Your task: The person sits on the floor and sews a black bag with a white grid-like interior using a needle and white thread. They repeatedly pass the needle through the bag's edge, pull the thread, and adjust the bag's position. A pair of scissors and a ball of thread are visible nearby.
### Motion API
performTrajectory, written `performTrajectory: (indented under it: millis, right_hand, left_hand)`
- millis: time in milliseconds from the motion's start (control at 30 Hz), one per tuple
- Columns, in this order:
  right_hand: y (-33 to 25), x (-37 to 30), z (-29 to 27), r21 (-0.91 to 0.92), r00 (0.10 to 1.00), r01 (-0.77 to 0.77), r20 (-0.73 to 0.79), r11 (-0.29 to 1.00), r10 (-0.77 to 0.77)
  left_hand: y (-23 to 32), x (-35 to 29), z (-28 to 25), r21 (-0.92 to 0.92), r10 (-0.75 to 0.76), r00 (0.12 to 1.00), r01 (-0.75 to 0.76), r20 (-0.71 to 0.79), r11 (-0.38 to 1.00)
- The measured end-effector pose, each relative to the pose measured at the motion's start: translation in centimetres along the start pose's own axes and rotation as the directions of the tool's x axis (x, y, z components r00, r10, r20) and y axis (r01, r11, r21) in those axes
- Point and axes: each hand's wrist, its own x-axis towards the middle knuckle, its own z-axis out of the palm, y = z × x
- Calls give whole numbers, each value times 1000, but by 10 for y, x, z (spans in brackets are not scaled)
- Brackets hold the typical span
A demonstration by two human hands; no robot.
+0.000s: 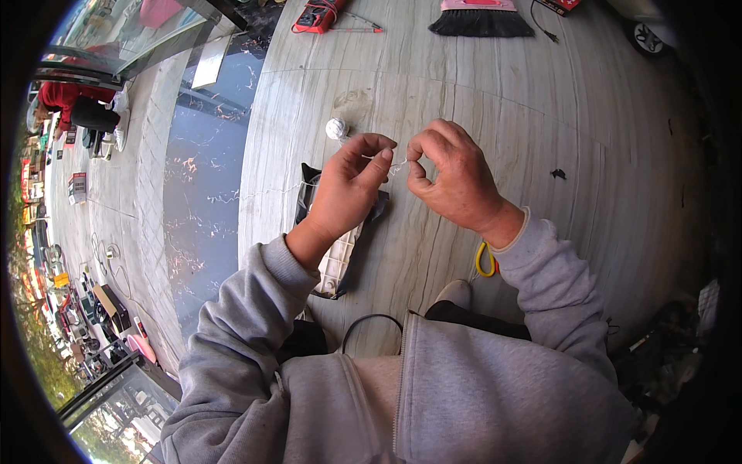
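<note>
A thin white string (399, 165) runs between my two hands above the pale floor. My left hand (352, 185) pinches it between thumb and forefinger. Close by on the right, my right hand (456, 176) pinches it too, thumb and forefinger curled together. Beyond my left hand lies a white ball of string (337, 129), and a loose strand trails leftward across the floor. Partly hidden under my left hand and wrist is a long black-edged piece with a pale ribbed inner face (338, 259). A yellow loop handle (485, 261), perhaps of scissors, shows beside my right forearm.
At the far side lie a red meter with leads (315, 15) and a broom head with black bristles (481, 22). A black wheel (648, 37) stands far right. Leftward, a blue-grey strip (205, 155) holds scraps; beyond it a person in red (69, 100) bends down.
</note>
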Motion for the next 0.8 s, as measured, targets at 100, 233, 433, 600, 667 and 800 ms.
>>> performTrajectory:
  millis: [100,233,433,600,667,800]
  right_hand:
    - [-1,0,-1,12,1000,-3,16,1000,3]
    - [-2,0,-2,59,994,-84,72,995,80]
    - [-4,0,0,153,988,-150,60,977,142]
    - [-4,-2,-1,190,980,-191,90,963,177]
    - [-5,-1,-1,196,978,-202,97,960,185]
    - [-7,-1,-2,199,973,-221,109,955,202]
  left_hand:
    - [-3,2,0,137,261,965,-259,-3,956]
    - [-5,-2,3,367,517,855,-497,51,786]
    - [-2,-5,4,521,594,797,-555,110,649]
    - [-4,-5,3,537,594,792,-566,142,626]
    - [-5,-4,3,539,598,789,-568,142,622]
    - [-5,-5,3,541,591,796,-558,133,629]
